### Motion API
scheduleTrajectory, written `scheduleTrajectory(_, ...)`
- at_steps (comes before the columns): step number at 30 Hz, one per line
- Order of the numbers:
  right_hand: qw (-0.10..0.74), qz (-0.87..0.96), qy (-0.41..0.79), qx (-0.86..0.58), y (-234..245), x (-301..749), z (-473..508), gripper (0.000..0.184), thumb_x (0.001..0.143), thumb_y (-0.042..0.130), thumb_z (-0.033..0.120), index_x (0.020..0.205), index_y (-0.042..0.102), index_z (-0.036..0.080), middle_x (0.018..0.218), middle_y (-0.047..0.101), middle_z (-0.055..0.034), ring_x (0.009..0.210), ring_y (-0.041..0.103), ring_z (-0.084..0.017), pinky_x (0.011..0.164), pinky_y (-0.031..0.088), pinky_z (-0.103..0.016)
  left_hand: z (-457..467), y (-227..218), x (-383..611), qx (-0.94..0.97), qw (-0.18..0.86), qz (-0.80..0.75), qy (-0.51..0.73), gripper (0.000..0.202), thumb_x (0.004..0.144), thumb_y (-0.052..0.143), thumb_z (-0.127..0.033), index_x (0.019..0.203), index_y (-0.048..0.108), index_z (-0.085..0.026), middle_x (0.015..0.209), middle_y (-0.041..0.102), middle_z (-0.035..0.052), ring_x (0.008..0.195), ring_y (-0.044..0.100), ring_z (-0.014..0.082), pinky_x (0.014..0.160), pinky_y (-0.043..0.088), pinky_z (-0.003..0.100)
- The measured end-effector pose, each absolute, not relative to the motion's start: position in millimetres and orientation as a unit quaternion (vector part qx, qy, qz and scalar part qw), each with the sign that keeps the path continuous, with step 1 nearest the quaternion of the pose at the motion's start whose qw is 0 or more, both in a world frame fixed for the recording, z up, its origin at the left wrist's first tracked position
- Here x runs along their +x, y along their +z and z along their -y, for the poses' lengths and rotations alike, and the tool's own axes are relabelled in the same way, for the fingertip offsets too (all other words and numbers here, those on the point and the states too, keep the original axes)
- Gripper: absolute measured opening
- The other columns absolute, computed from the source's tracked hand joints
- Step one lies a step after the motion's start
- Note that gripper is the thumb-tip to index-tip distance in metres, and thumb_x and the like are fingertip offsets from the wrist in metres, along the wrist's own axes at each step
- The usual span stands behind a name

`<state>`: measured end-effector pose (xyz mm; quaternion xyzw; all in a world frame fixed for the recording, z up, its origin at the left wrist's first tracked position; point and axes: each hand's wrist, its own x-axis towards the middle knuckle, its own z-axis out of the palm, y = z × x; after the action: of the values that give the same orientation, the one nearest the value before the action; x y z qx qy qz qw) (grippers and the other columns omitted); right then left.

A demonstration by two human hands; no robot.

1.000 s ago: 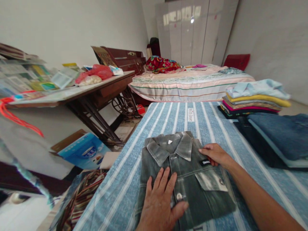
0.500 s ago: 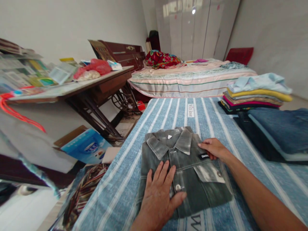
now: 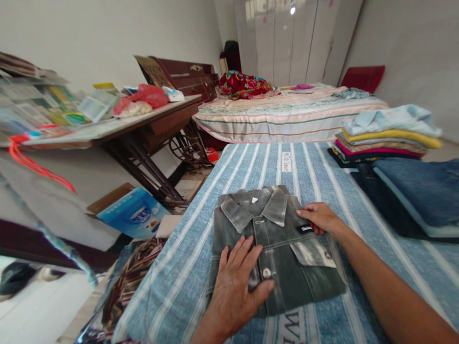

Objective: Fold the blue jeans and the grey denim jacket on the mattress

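Observation:
A folded grey denim jacket (image 3: 287, 258) lies collar-up on a blue striped sheet (image 3: 251, 172). My left hand (image 3: 238, 286) rests flat on the jacket's lower left part, fingers stretched out, thumb beside a button. My right hand (image 3: 321, 217) lies on the jacket's right edge next to a small black label, its fingers laid against the cloth and slightly curled. Neither hand holds anything.
Folded jeans (image 3: 423, 196) and a stack of folded coloured clothes (image 3: 387, 134) sit on the right. A second bed (image 3: 287, 114) stands behind. To the left are a cluttered sewing table (image 3: 125, 124), a blue box (image 3: 132, 217) and striped fabric (image 3: 125, 282) on the floor.
The hands stay put on the jacket; the left fingers have slid slightly. The view has shifted a little, so the jacket sits somewhat higher in the frame.

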<state>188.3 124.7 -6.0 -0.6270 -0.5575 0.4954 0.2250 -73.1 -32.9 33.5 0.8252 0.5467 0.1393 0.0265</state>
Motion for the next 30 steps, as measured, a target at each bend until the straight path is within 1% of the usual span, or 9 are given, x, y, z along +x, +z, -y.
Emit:
scheduleTrajectory(5,0.223,0.56,0.495,-0.626,-5,189,-124,0.025,0.081,0.056,0.036,0.064,0.053,0.018,0.034,0.045,0.0067,0.027,0.043,-0.008,0.026,0.028,-0.016,36,42,-73,0.839,0.041,-0.513,0.175,0.033,0.083,0.055,-0.024,0.116,0.058,-0.022,0.14,0.045,0.0105,0.13,0.039,0.0288,0.105,0.032,0.056)
scheduleTrajectory(9,0.225,0.557,0.496,-0.626,-4,188,-124,0.026,0.081,0.056,0.035,0.062,0.051,0.018,0.033,0.044,0.0072,0.027,0.041,-0.007,0.026,0.026,-0.015,36,53,-68,0.847,0.065,-0.5,0.169,0.024,0.084,0.051,-0.018,0.106,0.06,-0.022,0.138,0.048,0.01,0.13,0.04,0.0266,0.105,0.032,0.055)
scheduleTrajectory(13,0.225,0.557,0.499,-0.625,-4,188,-123,0.026,0.081,0.056,0.036,0.063,0.052,0.018,0.033,0.043,0.0074,0.027,0.041,-0.007,0.026,0.027,-0.015,35,58,-62,0.846,0.073,-0.5,0.171,0.021,0.084,0.048,-0.014,0.099,0.061,-0.021,0.135,0.05,0.0102,0.128,0.042,0.0257,0.105,0.034,0.054)
scheduleTrajectory(18,0.227,0.56,0.497,-0.622,-3,189,-123,0.027,0.081,0.056,0.036,0.062,0.052,0.018,0.034,0.046,0.0063,0.028,0.042,-0.007,0.027,0.028,-0.015,33,56,-58,0.85,0.06,-0.488,0.189,0.018,0.086,0.044,-0.012,0.092,0.06,-0.019,0.129,0.055,0.0101,0.129,0.041,0.0253,0.107,0.031,0.054)
scheduleTrajectory(22,0.224,0.558,0.498,-0.624,-1,189,-123,0.025,0.081,0.056,0.036,0.064,0.053,0.018,0.034,0.045,0.0065,0.028,0.043,-0.007,0.027,0.027,-0.015,33,56,-55,0.862,0.011,-0.468,0.196,0.019,0.088,0.043,-0.011,0.089,0.061,-0.017,0.122,0.06,0.0096,0.126,0.045,0.0244,0.108,0.03,0.054)
scheduleTrajectory(26,0.221,0.556,0.498,-0.627,0,188,-123,0.024,0.081,0.056,0.036,0.064,0.053,0.018,0.033,0.045,0.0063,0.028,0.043,-0.008,0.027,0.027,-0.016,32,53,-54,0.882,-0.041,-0.431,0.184,0.017,0.086,0.047,-0.01,0.087,0.063,-0.016,0.115,0.063,0.0088,0.125,0.046,0.0244,0.11,0.026,0.053)
scheduleTrajectory(30,0.221,0.558,0.496,-0.628,0,188,-123,0.025,0.081,0.056,0.035,0.063,0.052,0.018,0.033,0.045,0.0064,0.027,0.043,-0.008,0.027,0.028,-0.017,32,44,-56,0.891,-0.071,-0.416,0.166,0.014,0.086,0.051,-0.013,0.092,0.063,-0.015,0.112,0.065,0.0082,0.123,0.048,0.0239,0.111,0.024,0.051)
